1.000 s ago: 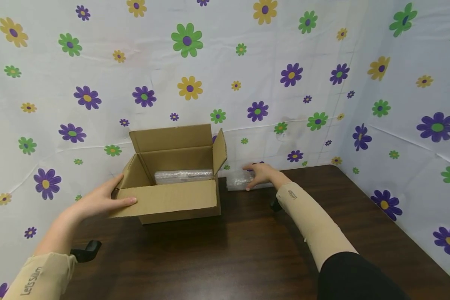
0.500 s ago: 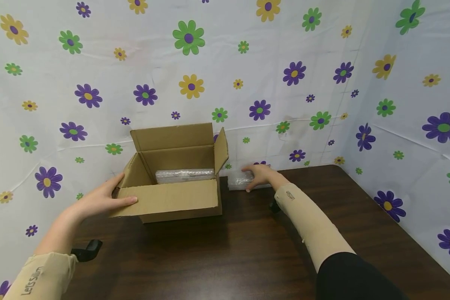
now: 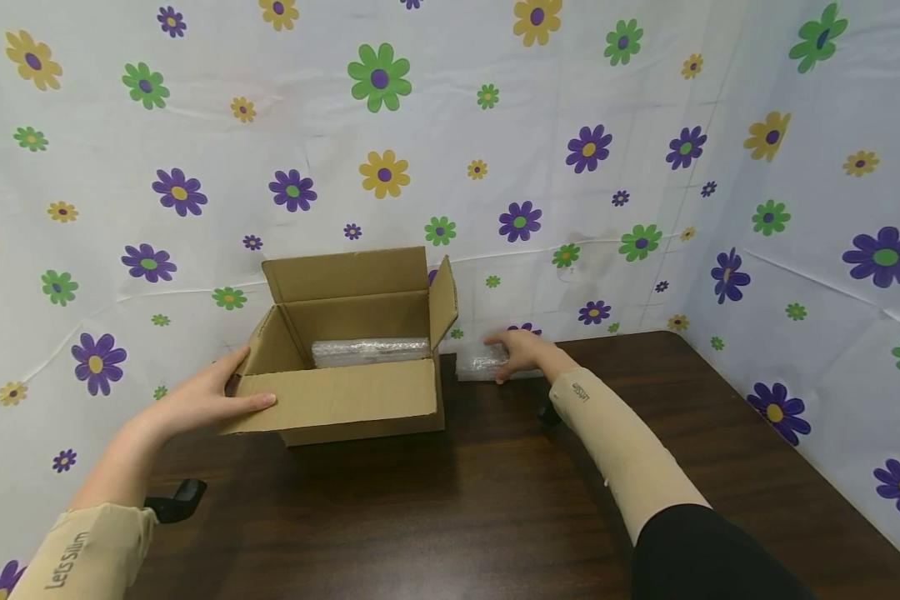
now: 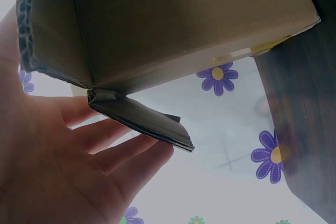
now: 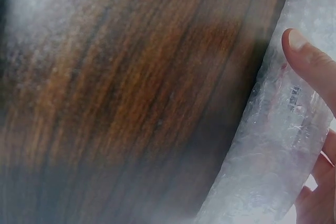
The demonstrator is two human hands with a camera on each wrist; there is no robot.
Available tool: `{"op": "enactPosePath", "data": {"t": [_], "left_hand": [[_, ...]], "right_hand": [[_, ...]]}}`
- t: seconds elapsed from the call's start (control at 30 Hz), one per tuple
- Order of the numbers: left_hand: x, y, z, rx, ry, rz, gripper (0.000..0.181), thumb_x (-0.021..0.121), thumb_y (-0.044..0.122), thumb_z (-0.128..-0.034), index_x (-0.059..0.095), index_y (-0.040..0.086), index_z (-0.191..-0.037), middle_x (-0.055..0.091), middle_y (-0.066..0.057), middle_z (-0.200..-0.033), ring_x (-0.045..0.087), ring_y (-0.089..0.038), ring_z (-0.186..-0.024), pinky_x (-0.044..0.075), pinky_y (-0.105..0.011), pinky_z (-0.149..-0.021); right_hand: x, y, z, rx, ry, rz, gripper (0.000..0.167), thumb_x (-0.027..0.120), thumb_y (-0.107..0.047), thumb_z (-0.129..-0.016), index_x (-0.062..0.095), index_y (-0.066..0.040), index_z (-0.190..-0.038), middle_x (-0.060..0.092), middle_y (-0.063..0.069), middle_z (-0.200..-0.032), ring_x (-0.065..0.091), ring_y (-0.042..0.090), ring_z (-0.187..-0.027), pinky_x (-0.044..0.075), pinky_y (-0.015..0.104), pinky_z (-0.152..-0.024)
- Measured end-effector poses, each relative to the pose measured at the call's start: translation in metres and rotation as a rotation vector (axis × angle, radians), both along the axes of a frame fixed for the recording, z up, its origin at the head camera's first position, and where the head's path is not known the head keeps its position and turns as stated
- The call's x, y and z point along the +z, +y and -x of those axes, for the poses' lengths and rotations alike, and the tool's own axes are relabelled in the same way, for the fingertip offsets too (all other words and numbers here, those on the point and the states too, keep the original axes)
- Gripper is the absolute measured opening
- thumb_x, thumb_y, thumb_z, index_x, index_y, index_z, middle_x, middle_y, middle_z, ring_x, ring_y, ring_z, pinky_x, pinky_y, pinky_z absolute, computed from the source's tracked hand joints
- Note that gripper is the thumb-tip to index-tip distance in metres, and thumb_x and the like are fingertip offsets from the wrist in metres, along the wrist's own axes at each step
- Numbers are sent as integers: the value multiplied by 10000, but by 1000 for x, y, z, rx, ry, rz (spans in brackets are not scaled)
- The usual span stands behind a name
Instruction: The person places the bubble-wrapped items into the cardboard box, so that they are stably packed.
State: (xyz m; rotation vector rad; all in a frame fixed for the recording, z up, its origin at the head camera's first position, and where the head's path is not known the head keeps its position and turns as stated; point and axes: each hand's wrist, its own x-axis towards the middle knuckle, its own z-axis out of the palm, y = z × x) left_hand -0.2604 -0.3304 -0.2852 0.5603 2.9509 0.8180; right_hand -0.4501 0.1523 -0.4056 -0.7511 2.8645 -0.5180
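An open cardboard box point(image 3: 360, 435) stands on the table, its flaps spread. My left hand point(image 3: 191, 408) holds its near left corner, the thumb lying over the front flap point(image 3: 345, 396). In the left wrist view, the fingers point(image 4: 142, 161) rest against a side flap point(image 4: 147, 121). Inside the box lies a bubble-wrapped bundle point(image 3: 371, 350). Right of the box, my right hand point(image 3: 528, 350) grips a second bubble-wrapped bundle point(image 3: 480, 364) lying by the wall. The right wrist view shows the thumb point(image 5: 310, 59) on this bundle's near side and fingers along its far side. What is wrapped inside is unclear.
The dark wooden table point(image 3: 450, 508) meets a flower-printed wall covering point(image 3: 307, 125) at the back. Another flower-printed wall point(image 3: 817, 275) closes off the right side. A black wrist-worn device point(image 3: 176, 502) sticks out under the left wrist.
The view shifts slightly. My right thumb moves a little closer against the bubble-wrapped bundle; the left hand and the box stay in place.
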Motion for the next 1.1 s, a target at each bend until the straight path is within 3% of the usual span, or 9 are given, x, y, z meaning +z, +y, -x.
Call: {"op": "enactPosePath", "data": {"t": [0.53, 1.1], "left_hand": [[2, 0, 1, -11, 17, 7, 980, 690, 376, -889, 98, -113, -1498, 284, -379, -1443, 318, -527, -1289, 293, -690, -992], [2, 0, 1, -22, 16, 8, 987, 690, 377, -887, 95, -127, -1492, 251, -399, -1457, 276, -562, -1311, 274, -695, -1002]], "right_hand": [[10, 3, -5, -10, -4, -4, 770, 890, -290, -690, 559, -151, -1371, 548, 118, -1361, 536, 291, -1185, 447, 444, -986], [57, 13, -25, 101, 57, -10, 780, 869, -334, -697, 554, -105, -1374, 580, 140, -1316, 570, 254, -1074, 490, 429, -908]]}}
